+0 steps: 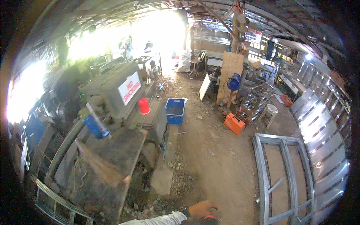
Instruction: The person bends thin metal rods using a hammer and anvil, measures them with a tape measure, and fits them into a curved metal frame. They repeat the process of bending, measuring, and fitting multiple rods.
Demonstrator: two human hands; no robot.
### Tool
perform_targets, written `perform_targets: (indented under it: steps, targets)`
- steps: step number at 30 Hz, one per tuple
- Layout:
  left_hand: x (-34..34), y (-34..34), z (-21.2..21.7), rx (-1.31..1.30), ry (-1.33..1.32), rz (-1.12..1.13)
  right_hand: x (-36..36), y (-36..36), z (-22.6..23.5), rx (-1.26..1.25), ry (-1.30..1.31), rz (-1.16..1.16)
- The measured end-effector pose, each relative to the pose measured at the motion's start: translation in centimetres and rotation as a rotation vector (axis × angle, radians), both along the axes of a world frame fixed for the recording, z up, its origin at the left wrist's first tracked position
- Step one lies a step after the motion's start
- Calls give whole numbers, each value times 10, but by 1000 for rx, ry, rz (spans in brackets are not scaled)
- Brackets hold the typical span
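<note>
My left hand [202, 208] reaches in from the lower edge, in a pale grey sleeve with a dark band at the wrist. Its fingers curl over at the bottom of the picture. Just under them shows a dark thing with a red edge [210, 216], mostly cut off by the frame. The hand looks closed at it, but what exactly it holds is hidden. My right hand does not show.
A workbench [129, 153] with a blue cylinder [95, 126] stands at left. Beyond it are a red bucket [144, 106] and a blue crate [175, 111]. A metal frame [287, 172] lies at right. Farther off are an orange toolbox [235, 123] and a stool [268, 113].
</note>
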State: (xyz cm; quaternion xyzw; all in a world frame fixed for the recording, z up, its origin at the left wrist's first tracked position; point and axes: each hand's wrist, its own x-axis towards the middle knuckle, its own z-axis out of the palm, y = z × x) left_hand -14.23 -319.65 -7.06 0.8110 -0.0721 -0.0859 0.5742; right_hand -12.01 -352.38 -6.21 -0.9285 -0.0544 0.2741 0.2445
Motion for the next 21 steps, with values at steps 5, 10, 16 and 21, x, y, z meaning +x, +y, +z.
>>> perform_targets:
  steps: [5, 10, 16, 21]
  targets:
    - [197, 46, -59, 165, 11, -222, 219, 42, -59, 283, 99, 159]
    - [361, 122, -51, 75, 217, -31, 481, 151, -62, 43, 96, 543]
    - [480, 279, -2, 132, 32, 341, 683, 401, 18, 188, 119, 1028]
    - [566, 430, -11, -61, 456, 452, 815, 584, -17, 367, -109, 1329]
